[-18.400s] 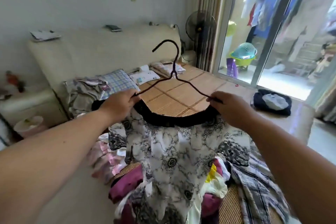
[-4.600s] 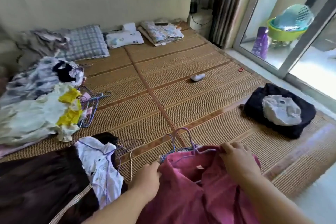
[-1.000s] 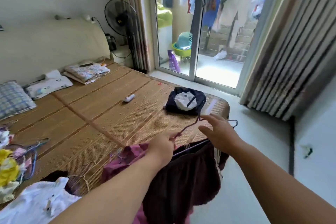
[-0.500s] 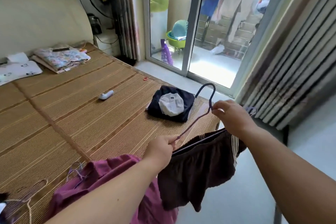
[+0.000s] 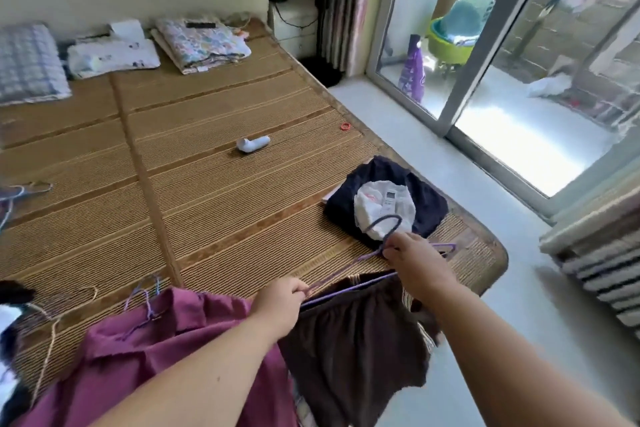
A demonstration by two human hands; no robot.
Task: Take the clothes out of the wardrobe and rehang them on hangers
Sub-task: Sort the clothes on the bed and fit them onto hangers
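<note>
A maroon shirt [image 5: 156,357] lies left of your grip. Your left hand [image 5: 280,308] pinches one arm of the purple hanger [image 5: 346,269], brown shorts [image 5: 353,340] draped over its bar just below, and your right hand [image 5: 419,263] clasps its neck. Rehanging looks done; next, lay it flat.

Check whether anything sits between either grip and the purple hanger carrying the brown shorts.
Nothing visible does. The left grip holds the purple hanger at its shoulder wire, the right grip pinches it near its top, and the brown shorts hang from its bar.
</note>
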